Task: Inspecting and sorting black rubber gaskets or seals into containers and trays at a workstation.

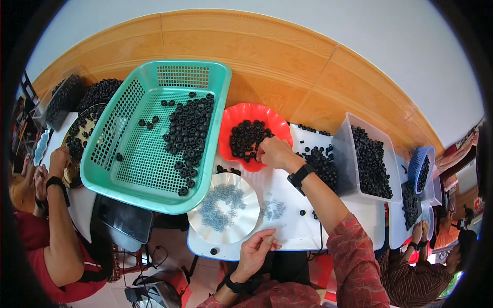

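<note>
- At a white table (303, 236) against a wood-toned wall panel (257, 56), you sit with both forearms coming in from the lower edge, in patterned red sleeves (354, 256).
- Your right hand (280, 154), with a dark watch (301, 177) on the wrist, reaches over the near right rim of a red wavy-edged bowl (283, 131). Its fingers are bent down at the small black ring-like pieces (247, 134) inside; the tips are partly hidden, so whether they grip one cannot be told.
- Your left hand (255, 252), a dark band (234, 286) at its wrist, is near the table's front edge, thumb and forefinger close together. Whether anything is pinched there cannot be told.
- Just beyond that hand, a white scalloped plate (246, 227) carries many tiny clear pieces (215, 218); more clear bits (273, 209) lie on the table to its right.
- Left of the bowl, a large green basket (138, 138) has black pieces mostly along its right side.
- To the right, a loose black heap (321, 167) lies beside a clear bin (344, 154) filled with similar pieces.
- Near the plate, one black piece (214, 251) lies by the front edge.
- At the far left and far right, other people's hands are visible.
</note>
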`<state>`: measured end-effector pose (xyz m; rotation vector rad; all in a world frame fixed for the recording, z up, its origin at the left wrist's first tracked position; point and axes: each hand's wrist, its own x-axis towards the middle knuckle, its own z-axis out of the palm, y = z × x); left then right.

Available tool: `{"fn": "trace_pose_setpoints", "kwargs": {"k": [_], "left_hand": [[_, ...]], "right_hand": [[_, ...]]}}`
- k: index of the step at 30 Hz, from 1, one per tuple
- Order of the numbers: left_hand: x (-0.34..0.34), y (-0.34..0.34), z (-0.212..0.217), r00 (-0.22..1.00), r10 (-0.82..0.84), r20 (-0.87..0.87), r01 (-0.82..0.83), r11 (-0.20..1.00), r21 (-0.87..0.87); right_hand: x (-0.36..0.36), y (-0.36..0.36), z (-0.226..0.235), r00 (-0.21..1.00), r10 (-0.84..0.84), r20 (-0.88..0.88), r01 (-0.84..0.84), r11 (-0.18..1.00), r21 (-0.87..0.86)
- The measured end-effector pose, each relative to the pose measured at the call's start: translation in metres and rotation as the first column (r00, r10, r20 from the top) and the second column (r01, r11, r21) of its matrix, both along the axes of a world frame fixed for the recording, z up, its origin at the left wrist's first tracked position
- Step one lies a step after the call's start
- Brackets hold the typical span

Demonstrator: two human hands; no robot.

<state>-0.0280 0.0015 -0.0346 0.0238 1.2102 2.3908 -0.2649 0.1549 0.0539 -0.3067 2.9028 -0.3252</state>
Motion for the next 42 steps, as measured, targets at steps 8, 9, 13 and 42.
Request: {"fn": "trace_pose_setpoints", "kwargs": {"k": [8,9,13,42], "left_hand": [[-0.001,0.002,0.0,1.0,0.008,-0.017,-0.008,1.0,0.012],[-0.001,0.001,0.0,1.0,0.01,-0.015,-0.01,1.0,0.009],[-0.001,0.001,0.001,1.0,0.003,-0.013,-0.002,1.0,0.013],[0.0,-0.001,0.001,1.0,0.001,-0.011,-0.001,1.0,0.031]], "right_hand": [[-0.008,-0.01,-0.008,0.994,-0.107,-0.006,0.107,0.994,-0.009],[-0.008,-0.011,-0.009,0.993,-0.115,-0.004,0.115,0.993,-0.007],[-0.011,-0.006,-0.013,0.991,-0.132,-0.022,0.13,0.988,-0.083],[-0.007,0.02,0.015,0.925,0.121,0.36,0.292,0.38,-0.878]]}}
